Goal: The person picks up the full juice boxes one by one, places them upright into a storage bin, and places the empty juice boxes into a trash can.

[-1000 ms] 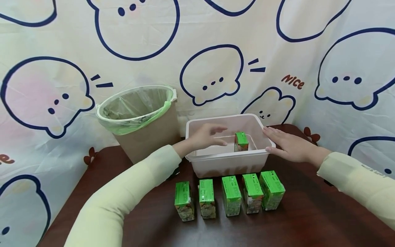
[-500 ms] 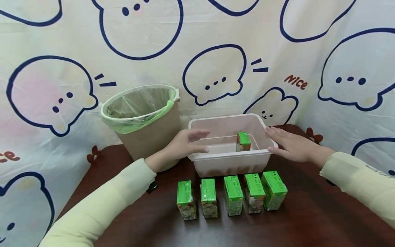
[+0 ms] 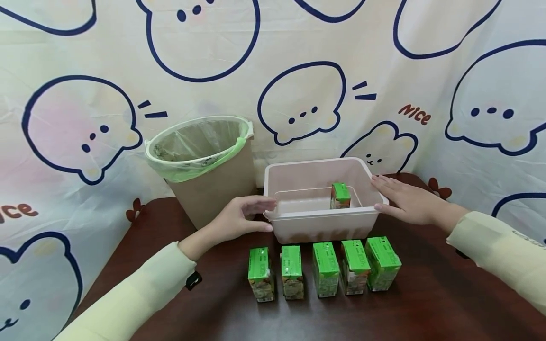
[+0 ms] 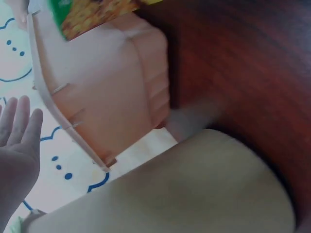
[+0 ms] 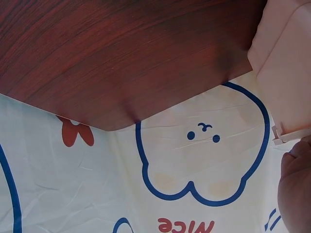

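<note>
My left hand (image 3: 236, 219) hovers off the near left corner of a pale pink plastic bin (image 3: 324, 225), fingers extended and thumb apart, holding nothing. In the left wrist view the same hand (image 4: 19, 145) shows its spread fingers. Across the bin, my right hand (image 3: 411, 202) rests on the right rim with straight fingers; the right wrist view catches only part of that hand (image 5: 296, 187). Inside the bin stands one small green-topped carton (image 3: 341, 195). Several similar cartons line up in front, from the leftmost carton (image 3: 261, 274) to the rightmost carton (image 3: 383, 263).
A tan trash can (image 3: 213, 189) with a green liner (image 3: 204, 166) stands left of the bin, behind my left hand. The dark wood table (image 3: 332, 322) meets a cartoon-printed cloth (image 3: 204, 99) at the back and sides.
My left hand has drawn back from over the bin, leftward and nearer to me, with no object in it. The right hand stays on the rim. The head view has shifted slightly.
</note>
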Action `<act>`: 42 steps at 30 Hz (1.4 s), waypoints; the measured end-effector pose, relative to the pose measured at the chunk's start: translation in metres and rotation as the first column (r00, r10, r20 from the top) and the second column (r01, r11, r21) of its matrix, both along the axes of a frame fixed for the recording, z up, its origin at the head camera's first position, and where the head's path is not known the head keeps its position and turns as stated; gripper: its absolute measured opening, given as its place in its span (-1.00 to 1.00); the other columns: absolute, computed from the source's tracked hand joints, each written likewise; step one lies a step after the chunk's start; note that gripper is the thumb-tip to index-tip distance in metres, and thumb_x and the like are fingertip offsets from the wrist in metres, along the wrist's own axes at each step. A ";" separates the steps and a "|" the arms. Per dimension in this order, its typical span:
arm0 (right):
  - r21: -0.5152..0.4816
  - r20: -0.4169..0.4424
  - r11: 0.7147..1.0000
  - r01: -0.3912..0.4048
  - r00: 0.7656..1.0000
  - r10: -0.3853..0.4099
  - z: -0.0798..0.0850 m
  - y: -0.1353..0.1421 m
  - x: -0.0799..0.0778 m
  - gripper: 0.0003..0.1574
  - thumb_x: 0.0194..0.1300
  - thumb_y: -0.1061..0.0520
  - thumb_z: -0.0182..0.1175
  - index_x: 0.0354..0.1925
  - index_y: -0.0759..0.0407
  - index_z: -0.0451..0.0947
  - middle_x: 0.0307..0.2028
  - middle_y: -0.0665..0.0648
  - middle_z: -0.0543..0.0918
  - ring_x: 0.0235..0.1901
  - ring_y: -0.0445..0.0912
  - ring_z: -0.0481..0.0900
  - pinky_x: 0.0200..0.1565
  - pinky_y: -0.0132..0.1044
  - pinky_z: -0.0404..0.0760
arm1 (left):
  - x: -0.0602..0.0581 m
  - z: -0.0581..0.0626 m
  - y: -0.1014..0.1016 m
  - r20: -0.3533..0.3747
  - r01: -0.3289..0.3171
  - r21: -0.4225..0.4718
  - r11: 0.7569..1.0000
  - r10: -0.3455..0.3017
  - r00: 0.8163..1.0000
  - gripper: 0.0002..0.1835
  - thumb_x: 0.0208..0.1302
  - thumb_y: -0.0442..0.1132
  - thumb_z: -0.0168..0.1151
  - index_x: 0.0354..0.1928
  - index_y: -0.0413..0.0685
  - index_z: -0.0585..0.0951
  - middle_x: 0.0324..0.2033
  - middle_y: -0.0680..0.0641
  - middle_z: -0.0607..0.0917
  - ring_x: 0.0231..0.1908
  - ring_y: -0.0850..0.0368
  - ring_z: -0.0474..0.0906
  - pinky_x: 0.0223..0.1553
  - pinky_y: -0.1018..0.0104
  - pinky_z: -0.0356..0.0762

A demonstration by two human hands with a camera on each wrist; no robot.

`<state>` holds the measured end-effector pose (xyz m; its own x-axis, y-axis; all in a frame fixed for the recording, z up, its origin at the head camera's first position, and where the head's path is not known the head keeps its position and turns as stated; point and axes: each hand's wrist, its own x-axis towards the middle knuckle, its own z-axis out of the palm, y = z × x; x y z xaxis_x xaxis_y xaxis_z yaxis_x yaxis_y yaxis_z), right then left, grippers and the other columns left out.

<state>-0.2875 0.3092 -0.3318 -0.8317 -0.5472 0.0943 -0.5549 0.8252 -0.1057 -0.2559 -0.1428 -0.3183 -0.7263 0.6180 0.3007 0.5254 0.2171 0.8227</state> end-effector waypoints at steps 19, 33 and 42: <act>0.001 0.007 1.000 -0.004 1.000 0.004 0.000 -0.001 0.002 -0.02 0.42 -0.32 -0.04 0.51 0.19 -0.03 0.49 0.26 0.02 0.44 0.22 -0.03 0.29 0.28 0.12 | 0.024 -0.056 -0.040 0.022 0.163 -0.014 0.987 -0.162 0.986 -0.22 -0.07 -0.33 0.56 0.28 -0.20 0.47 0.15 -0.12 0.58 0.20 -0.04 0.45 0.24 0.17 0.35; -0.024 -0.024 1.000 -0.002 1.000 0.002 -0.001 -0.001 0.002 -0.04 0.41 -0.29 0.01 0.51 0.18 -0.02 0.48 0.25 0.04 0.43 0.21 0.01 0.28 0.26 0.16 | 0.035 -0.080 -0.036 0.020 0.157 -0.049 0.986 -0.156 0.987 -0.08 -0.20 -0.29 0.63 0.32 -0.02 0.41 0.22 0.01 0.51 0.27 0.05 0.36 0.29 0.26 0.25; -0.036 -0.030 0.999 0.007 1.000 -0.008 -0.004 0.000 0.000 -0.05 0.41 -0.28 0.02 0.51 0.18 -0.01 0.48 0.24 0.04 0.43 0.20 0.01 0.29 0.25 0.15 | 0.042 -0.088 -0.032 0.064 0.115 -0.069 0.991 -0.111 0.992 -0.08 -0.16 -0.27 0.63 0.33 0.09 0.39 0.23 -0.10 0.49 0.26 0.10 0.36 0.27 0.22 0.28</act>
